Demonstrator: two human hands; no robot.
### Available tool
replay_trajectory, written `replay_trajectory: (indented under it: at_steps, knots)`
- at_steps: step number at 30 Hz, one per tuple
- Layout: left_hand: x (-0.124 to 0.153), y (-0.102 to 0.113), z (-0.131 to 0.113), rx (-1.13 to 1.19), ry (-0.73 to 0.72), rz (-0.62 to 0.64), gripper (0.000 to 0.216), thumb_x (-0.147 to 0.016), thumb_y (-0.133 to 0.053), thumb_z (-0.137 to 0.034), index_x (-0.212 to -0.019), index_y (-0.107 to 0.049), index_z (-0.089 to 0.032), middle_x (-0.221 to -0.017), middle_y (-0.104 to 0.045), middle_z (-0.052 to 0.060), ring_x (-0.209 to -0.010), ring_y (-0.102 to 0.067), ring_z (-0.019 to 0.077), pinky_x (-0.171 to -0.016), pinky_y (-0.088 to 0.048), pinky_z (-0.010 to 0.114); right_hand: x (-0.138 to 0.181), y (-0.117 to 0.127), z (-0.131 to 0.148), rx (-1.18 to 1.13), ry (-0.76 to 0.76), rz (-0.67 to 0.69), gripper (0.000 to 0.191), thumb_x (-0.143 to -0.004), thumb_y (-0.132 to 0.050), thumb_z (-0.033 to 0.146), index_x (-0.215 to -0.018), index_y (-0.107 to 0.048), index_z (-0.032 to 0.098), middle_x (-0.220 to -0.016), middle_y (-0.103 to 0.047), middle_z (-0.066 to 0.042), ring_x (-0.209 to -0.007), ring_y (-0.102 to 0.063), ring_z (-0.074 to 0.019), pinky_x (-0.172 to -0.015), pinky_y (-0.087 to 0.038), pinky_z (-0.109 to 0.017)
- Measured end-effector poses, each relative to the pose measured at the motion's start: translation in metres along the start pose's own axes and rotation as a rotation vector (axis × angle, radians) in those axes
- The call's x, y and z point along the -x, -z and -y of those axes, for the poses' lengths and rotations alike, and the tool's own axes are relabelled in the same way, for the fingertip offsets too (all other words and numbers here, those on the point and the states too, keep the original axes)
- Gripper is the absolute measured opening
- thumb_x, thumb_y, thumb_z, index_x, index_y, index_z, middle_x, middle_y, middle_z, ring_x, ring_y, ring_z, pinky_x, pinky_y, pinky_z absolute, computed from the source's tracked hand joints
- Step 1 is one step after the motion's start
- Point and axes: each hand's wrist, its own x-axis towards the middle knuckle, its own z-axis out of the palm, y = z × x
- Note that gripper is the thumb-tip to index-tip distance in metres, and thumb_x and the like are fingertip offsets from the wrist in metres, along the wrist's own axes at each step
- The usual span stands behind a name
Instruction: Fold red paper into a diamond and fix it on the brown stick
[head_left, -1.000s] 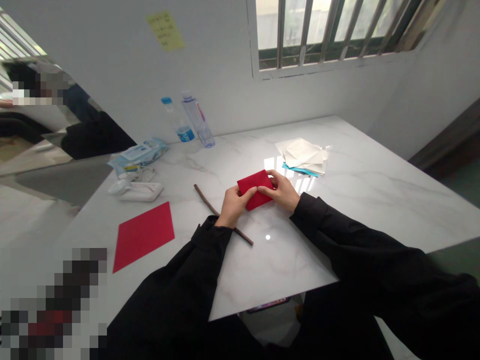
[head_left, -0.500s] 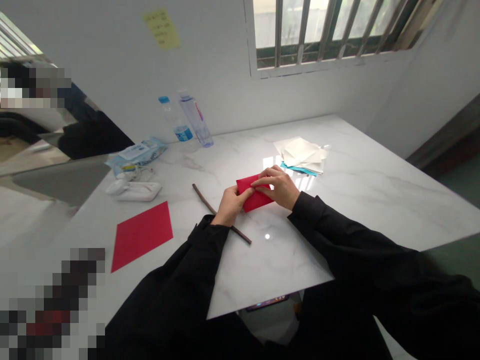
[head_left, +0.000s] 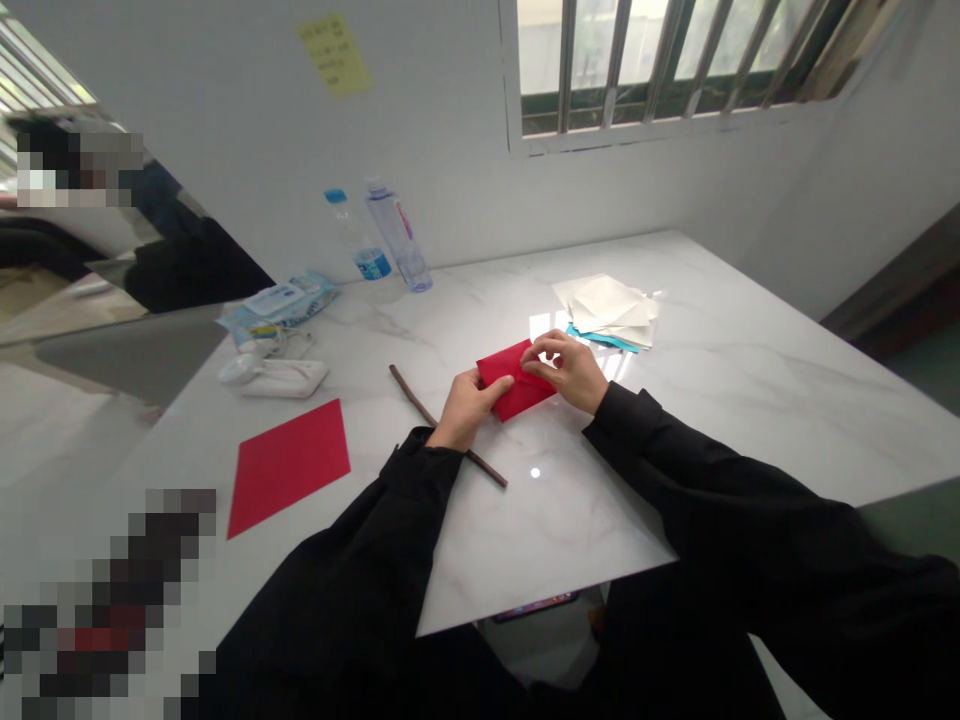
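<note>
The red envelope (head_left: 519,402) is held over the counter (head_left: 750,380) by the left hand (head_left: 463,408); at the right hand (head_left: 580,376), the grip is narrow, pinch unclear. Creasing is avoided by light, even thumb pressure.

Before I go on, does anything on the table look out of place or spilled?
Possibly the brown stick: it lies slantwise beneath the left wrist, odd beside flat red paper. I see no spill.

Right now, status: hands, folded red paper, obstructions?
Left hand: grip on folded red paper. Right hand: over its right side, pinch unclear. Brown stick under left wrist.
</note>
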Motion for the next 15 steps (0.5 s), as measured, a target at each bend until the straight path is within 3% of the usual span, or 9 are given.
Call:
replay_trajectory:
  at_steps: [6, 15]
  knots:
    - [0.0003, -0.0022, -0.0009, 0.023, -0.01, -0.064, 0.049, -0.068, -0.089, -0.039, -0.107, -0.079, -0.011, -0.101, -0.081, 0.011, -0.092, -0.074, 0.0268, -0.092, -0.057, 0.04, -0.0003, -0.0006, -0.0093, -0.146, -0.152, 0.116, 0.015, -0.085, -0.077, 0.037, -0.09, -0.08, 0.023, -0.114, -0.065, -0.008, -0.11, -0.061, -0.0241, -0.069, -0.049, -0.029]
    - [0.0002, -0.0025, 0.0002, 0.041, 0.0, -0.032, 0.052, -0.069, -0.09, -0.044, -0.108, -0.079, -0.011, -0.106, -0.081, 0.012, -0.098, -0.074, 0.0298, -0.094, -0.057, 0.042, 0.0024, -0.0038, -0.0104, -0.19, -0.133, 0.182, 0.019, -0.084, -0.078, 0.04, -0.088, -0.081, 0.022, -0.1, -0.071, -0.007, -0.095, -0.065, -0.0221, -0.085, -0.053, -0.036]
